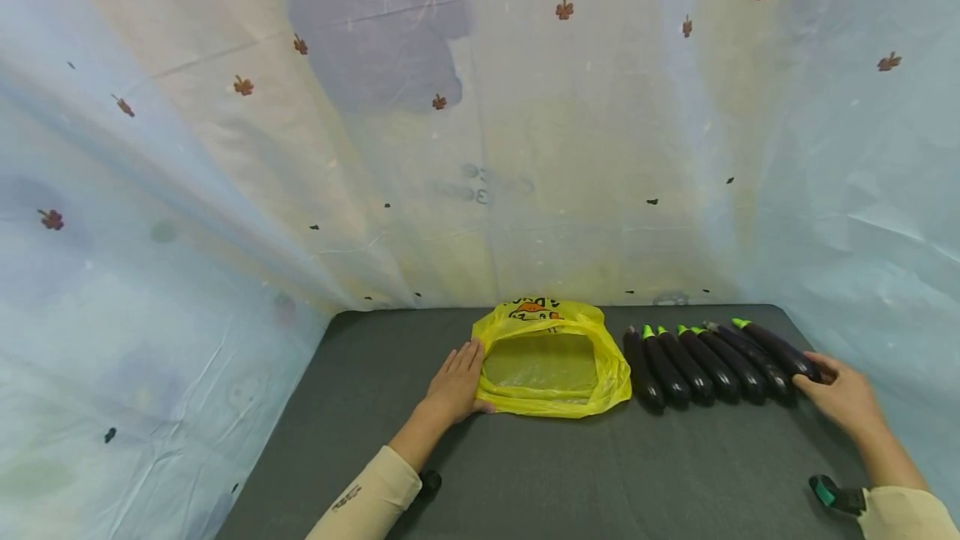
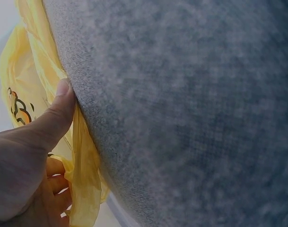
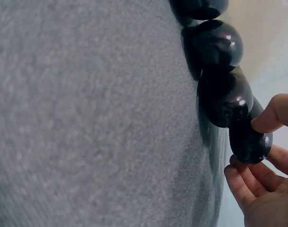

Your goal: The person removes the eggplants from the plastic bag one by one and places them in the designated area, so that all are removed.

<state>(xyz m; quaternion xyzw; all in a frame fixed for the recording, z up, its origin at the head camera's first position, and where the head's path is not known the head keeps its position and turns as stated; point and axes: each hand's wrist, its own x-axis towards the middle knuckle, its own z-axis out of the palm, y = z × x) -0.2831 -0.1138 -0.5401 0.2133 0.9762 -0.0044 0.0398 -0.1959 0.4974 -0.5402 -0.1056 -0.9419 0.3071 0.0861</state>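
A yellow plastic bag (image 1: 542, 402) with a printed cartoon and lettering lies on the dark table, its mouth spread wide. My left hand (image 1: 453, 382) rests along the bag's left side, fingers straight at the rim and thumb near its front corner. In the left wrist view the thumb (image 2: 62, 106) presses the yellow plastic and the fingertips are partly hidden behind it. At the row's right end, my right hand (image 1: 843, 394) grips the lower end of an eggplant (image 1: 776, 348), thumb on top and fingers beneath. That eggplant (image 3: 250, 144) slants against its neighbour.
Several more dark eggplants (image 1: 686, 363), most with green stem ends, lie side by side right of the bag. The grey tabletop (image 1: 585, 482) ends at a light patterned plastic curtain (image 1: 570, 215) at the back and sides. A dark wrist strap (image 1: 836, 496) circles my right wrist.
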